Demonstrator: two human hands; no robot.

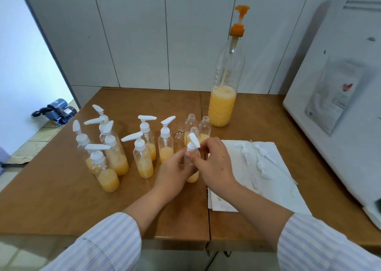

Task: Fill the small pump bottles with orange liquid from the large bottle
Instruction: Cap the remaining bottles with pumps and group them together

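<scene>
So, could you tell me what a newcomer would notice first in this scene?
Probably the tall large bottle with its orange pump, about a third full of orange liquid, at the back of the wooden table. Next, the cluster of capped small pump bottles at left, and the left hand and right hand fitting a pump onto another at centre.

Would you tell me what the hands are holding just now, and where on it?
One small pump bottle: the left hand grips its body, and the right hand pinches its white pump collar.
</scene>
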